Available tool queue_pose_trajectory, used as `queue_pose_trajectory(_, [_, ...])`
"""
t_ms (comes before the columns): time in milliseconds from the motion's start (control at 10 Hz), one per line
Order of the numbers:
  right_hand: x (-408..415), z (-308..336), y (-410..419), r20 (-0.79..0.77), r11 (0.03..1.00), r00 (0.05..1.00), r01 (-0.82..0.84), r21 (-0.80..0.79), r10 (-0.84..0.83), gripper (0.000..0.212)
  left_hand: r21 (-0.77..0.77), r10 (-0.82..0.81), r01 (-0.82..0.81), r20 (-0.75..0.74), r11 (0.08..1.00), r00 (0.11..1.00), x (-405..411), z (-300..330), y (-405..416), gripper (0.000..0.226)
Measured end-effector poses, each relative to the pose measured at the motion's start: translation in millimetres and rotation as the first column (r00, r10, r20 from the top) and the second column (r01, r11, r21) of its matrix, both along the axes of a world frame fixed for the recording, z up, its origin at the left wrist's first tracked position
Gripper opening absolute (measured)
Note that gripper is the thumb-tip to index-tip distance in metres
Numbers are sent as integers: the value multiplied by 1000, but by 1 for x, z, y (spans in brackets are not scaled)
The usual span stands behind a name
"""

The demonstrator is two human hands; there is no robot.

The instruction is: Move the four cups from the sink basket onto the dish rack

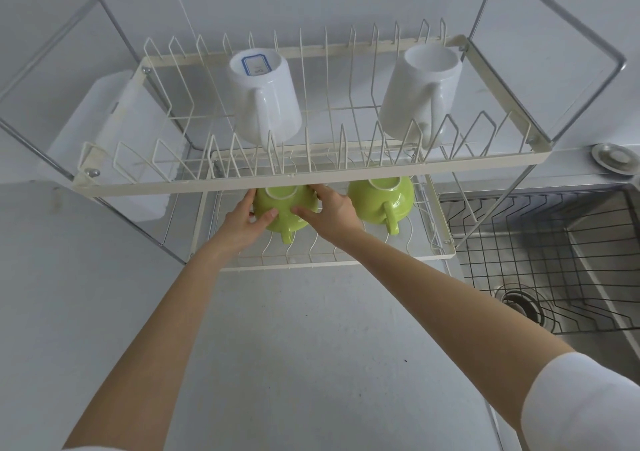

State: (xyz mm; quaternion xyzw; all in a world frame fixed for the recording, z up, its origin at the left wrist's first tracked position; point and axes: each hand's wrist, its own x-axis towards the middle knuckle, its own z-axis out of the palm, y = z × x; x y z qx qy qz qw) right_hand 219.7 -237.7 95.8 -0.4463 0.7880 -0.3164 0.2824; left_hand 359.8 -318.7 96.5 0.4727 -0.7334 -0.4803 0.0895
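Observation:
A two-tier cream wire dish rack [311,178] stands on the counter. Two white mugs rest upside down on its upper tier, one on the left [263,97] and one on the right [420,94]. On the lower tier a green cup [381,201] sits upside down at the right, handle toward me. A second green cup [282,208] is upside down to its left, held from both sides by my left hand [246,220] and my right hand [332,211]. The wire sink basket [540,242] holds no cups.
The steel sink [606,277] with its drain [519,303] lies at the right. A white plastic tray [110,139] hangs off the rack's left end. A round metal lid [614,158] lies on the ledge behind the sink. Grey counter spreads below the rack.

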Motion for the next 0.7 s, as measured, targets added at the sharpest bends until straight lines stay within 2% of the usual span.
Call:
queue_pose_trajectory(300, [4, -2, 0, -37, 1000, 999, 1, -19, -2, 57, 37, -10, 10, -26, 999, 1000, 0, 4, -1, 61])
queue_pose_trajectory(500, [0, 0, 2, -104, 995, 990, -93, 31, 96, 59, 21, -16, 16, -27, 1000, 1000, 1, 13, 2, 62])
queue_pose_trajectory(600, [-2, 3, 7, -115, 992, 986, -119, 43, 123, 62, -19, -9, 10, 35, 1000, 999, 5, 18, 6, 66])
queue_pose_trajectory(700, [-7, 11, 19, -163, 985, 972, -165, 57, 172, 64, -126, -16, 32, 128, 992, 992, 10, 29, 20, 72])
